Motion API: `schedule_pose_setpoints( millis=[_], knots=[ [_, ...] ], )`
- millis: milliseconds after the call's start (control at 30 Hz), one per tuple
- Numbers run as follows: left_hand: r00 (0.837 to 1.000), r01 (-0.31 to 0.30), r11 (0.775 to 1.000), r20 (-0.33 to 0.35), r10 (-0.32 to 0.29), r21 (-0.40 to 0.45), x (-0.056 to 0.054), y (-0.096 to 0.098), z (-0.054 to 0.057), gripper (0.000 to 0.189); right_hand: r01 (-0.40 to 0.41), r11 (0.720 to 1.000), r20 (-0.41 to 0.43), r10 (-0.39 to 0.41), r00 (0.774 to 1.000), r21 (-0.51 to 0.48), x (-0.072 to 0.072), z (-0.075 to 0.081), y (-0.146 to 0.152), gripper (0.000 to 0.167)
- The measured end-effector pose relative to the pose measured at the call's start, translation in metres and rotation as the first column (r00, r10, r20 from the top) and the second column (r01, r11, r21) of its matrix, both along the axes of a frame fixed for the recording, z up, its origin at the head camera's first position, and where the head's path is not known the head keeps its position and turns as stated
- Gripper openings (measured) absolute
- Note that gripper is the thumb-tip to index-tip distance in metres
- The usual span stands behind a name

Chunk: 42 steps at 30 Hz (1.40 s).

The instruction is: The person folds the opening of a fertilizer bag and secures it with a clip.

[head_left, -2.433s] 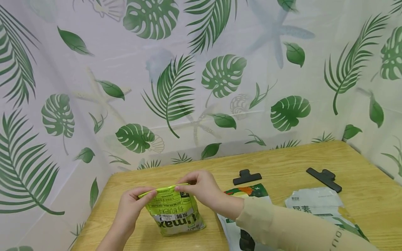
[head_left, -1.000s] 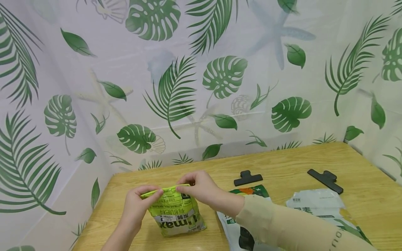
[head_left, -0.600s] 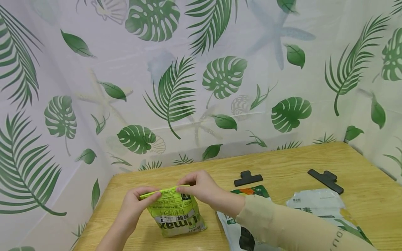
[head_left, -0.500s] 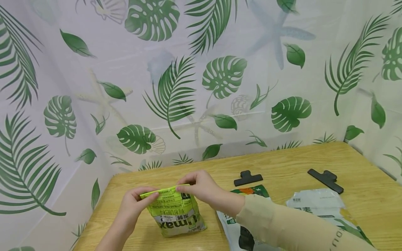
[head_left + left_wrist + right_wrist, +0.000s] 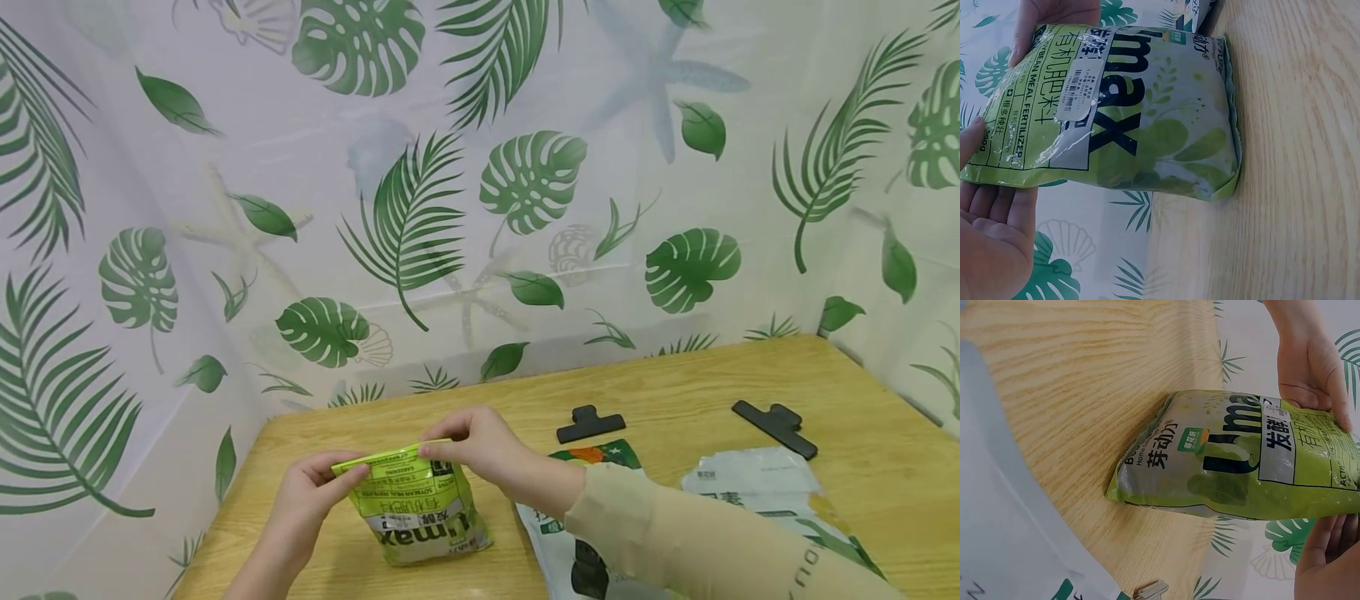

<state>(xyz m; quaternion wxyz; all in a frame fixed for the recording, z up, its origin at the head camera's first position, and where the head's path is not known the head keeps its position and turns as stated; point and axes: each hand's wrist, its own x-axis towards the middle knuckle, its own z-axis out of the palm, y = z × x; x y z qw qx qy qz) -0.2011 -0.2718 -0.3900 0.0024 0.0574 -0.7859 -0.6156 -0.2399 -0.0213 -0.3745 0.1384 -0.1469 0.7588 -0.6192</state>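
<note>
A bright green bag of soybean meal fertilizer (image 5: pixel 416 508) stands on the table, its printing upside down in the head view. My left hand (image 5: pixel 306 493) pinches the top edge near its left corner, thumb on the near face and fingers behind. At the right part of the same edge, my right hand (image 5: pixel 480 450) pinches with thumb and fingers. In the left wrist view the bag (image 5: pixel 1166 119) has a white barcode sticker (image 5: pixel 1079 90) on its face. The lower end of the bag (image 5: pixel 1166 456) rests against the wood in the right wrist view.
Right of the bag lies a white and green packet (image 5: pixel 547 550), partly hidden under my right forearm. Farther right is another pale packet (image 5: pixel 757 483). Two black bag clips, a left one (image 5: pixel 590 425) and a right one (image 5: pixel 776 427), lie behind them. A leaf-patterned curtain (image 5: pixel 465 208) borders the wooden table (image 5: pixel 675 383).
My left thumb has slid outward along the bag's top edge, toward the left corner. The right hand keeps its pinch, and the bag has stayed in place.
</note>
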Motion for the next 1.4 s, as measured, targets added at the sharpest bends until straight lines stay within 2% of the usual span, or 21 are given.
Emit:
schedule_pose_setpoints(
  millis=[233,400,700,933,1400],
  knots=[
    [0.999,-0.031,0.999,-0.012,0.031,-0.014,0.000,0.001,-0.002,0.012,0.005,1.000,0.043,-0.004,0.999,-0.018,0.000,0.000,0.002,0.018],
    [1.000,-0.031,0.999,-0.002,0.031,-0.009,0.000,0.001,-0.002,0.016,0.003,1.000,0.065,-0.002,0.998,-0.021,0.001,0.001,0.005,0.021],
    [0.999,-0.028,0.999,0.016,0.028,-0.032,-0.001,0.001,-0.002,0.010,0.027,0.999,0.128,-0.023,0.992,-0.027,0.000,0.002,0.008,0.021],
    [0.999,-0.029,1.000,0.023,0.028,0.005,-0.003,0.002,-0.001,0.014,0.031,0.999,0.161,-0.029,0.987,-0.011,-0.002,0.004,0.009,0.019],
    [0.999,-0.033,0.999,0.020,0.033,0.006,-0.002,0.003,0.000,0.016,0.004,0.999,0.133,0.001,0.991,-0.035,-0.003,0.002,0.015,0.023]
  ],
)
